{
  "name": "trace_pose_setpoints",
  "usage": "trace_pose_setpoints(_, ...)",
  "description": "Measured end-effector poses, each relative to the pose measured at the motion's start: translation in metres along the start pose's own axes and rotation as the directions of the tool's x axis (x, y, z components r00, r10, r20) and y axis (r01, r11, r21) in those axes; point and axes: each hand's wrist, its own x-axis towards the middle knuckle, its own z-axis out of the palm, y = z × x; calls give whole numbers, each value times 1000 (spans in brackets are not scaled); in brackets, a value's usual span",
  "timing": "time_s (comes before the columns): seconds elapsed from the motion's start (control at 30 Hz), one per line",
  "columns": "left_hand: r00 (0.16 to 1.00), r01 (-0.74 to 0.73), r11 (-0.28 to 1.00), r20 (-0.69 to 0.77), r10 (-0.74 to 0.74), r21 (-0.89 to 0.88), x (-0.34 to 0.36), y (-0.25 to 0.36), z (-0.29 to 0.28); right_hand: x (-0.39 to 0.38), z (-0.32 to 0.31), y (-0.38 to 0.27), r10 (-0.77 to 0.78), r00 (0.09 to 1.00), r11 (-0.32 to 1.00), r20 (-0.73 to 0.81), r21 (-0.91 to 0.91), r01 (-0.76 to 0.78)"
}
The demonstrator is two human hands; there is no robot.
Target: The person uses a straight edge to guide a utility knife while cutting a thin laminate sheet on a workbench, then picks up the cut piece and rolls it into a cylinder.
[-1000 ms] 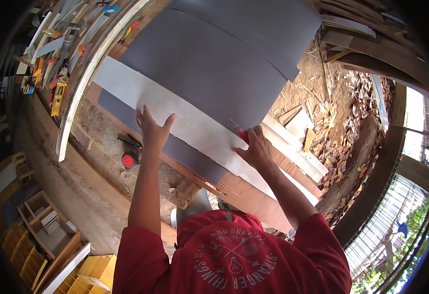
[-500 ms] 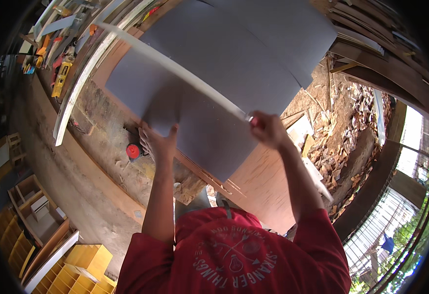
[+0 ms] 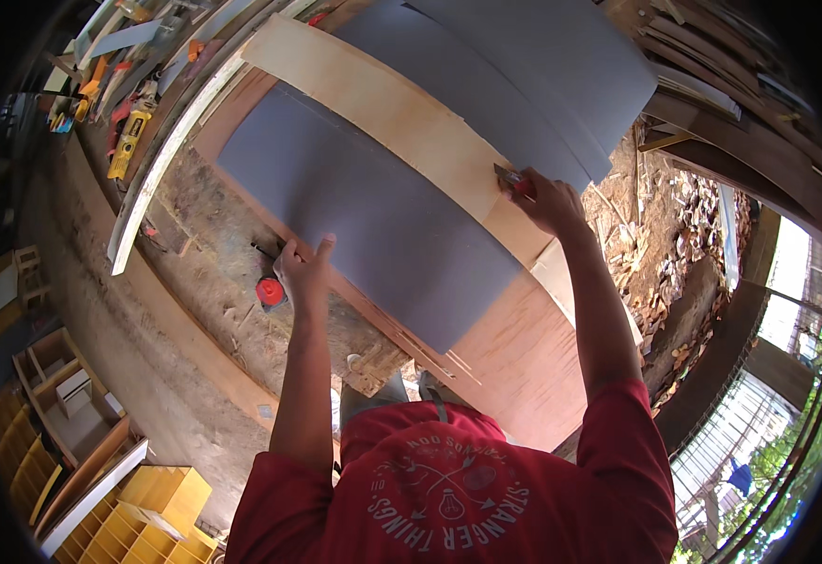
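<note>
My right hand (image 3: 547, 202) is closed on a red-handled utility knife (image 3: 516, 179), at the right end of a long tan strip (image 3: 364, 85). The strip lies diagonally between a large dark grey sheet (image 3: 524, 75) and a nearer grey sheet (image 3: 373, 226) on a plywood board (image 3: 514, 376). My left hand (image 3: 307, 273) is at the board's near left edge, thumb and fingers apart, with nothing visible held. Just below that hand sits a round red object (image 3: 271, 291), partly beside a dark rod.
Long white lengths (image 3: 162, 169) and assorted tools with a yellow level (image 3: 129, 141) lie upper left. Wooden carcasses (image 3: 72, 395) and yellow shelving (image 3: 166, 498) stand lower left. Stacked boards (image 3: 712, 122) and scattered offcuts (image 3: 674, 254) are at right, beside a mesh opening.
The strip, white and near me earlier, was lifted blurred and now lies tan-face up farther away, uncovering the near grey sheet. My right hand moved up-right; my left shifted slightly down-right.
</note>
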Motion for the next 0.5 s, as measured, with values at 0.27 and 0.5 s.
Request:
trace_pose_setpoints(0.27,998,-50,998,33,51,-35,-19,15,2,-9,30,9,-123,991,990,62,-65,127)
trace_pose_setpoints(0.5,998,-61,997,-2,61,46,42,28,-22,-4,50,-2,-301,922,953,-246,-39,300)
